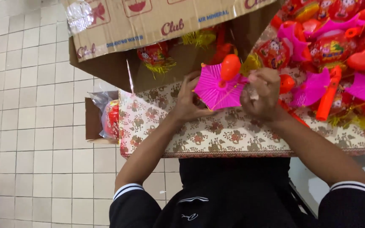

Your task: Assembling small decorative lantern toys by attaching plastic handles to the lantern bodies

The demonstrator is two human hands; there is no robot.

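Head view: the left hand [189, 102] pinches the left edge of a pink paper fan piece [217, 88]; the right hand [262, 93] is closed on its right side, beside an orange plastic bulb [230, 66]. The piece appears partly assembled (not yet set down). Right of the right hand, finished toys [333, 50] cover the tabletop [216, 135]; beyond the left hand stands a cardboard box [148, 25].

The right hand [263, 93] is covering part of the pink paper umbrella [216, 86], and its fingertips are looking blurred. The pile of toys [339, 46] is running past the right edge. The cardboard box [157, 23] is being cut by the top edge.
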